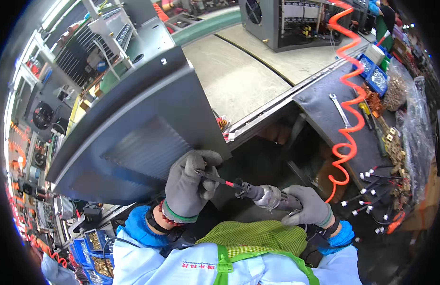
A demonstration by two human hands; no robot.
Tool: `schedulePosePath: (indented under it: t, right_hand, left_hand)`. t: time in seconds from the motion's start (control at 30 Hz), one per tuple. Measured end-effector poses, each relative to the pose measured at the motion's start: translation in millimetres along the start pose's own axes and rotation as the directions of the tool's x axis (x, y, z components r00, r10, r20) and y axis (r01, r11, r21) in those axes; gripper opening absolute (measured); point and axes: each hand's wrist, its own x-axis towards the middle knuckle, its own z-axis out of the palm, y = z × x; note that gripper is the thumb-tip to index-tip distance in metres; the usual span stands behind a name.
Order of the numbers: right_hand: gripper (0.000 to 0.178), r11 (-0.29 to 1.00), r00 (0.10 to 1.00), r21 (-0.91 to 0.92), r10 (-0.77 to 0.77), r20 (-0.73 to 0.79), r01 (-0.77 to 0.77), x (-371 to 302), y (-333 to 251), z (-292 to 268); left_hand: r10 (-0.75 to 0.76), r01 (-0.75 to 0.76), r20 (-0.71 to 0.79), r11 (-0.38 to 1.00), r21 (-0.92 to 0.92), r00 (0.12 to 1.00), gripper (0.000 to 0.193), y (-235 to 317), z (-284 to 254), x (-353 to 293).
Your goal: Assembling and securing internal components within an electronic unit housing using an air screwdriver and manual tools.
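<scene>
Gripping a taped power screwdriver [267,197] in the closed right hand [308,206], with the left hand [189,183] curled onto its slim bit [221,180], in the air off the left edge of the dark workbench [319,111]. Probably fairly heavy, rigid, slick on bare metal; best taken by the taped barrel, sparing the bit sideways strain.
</scene>
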Motion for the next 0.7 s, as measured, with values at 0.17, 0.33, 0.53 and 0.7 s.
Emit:
schedulePosePath:
  t: [0.17,0.33,0.53,0.7]
  right_hand:
    - [0.066,0.992,0.993,0.078,-0.089,-0.071,0.095,20,56,17]
    - [0.072,0.965,0.943,-0.039,-0.26,-0.207,0.258,42,93,29]
    - [0.07,0.935,0.884,-0.052,-0.348,-0.314,0.35,70,121,56]
    - [0.069,0.888,0.846,0.054,-0.415,-0.335,0.457,91,142,83]
  left_hand:
    - [0.145,-0.143,0.041,0.988,-0.052,0.989,0.053,-17,0,-1]
    - [0.33,-0.336,0.072,0.937,0.1,0.941,0.044,-34,5,6]
    - [0.386,-0.375,0.013,0.886,0.272,0.922,0.038,-35,0,4]
    - [0.403,-0.397,0.084,0.804,0.443,0.911,0.041,-43,1,18]
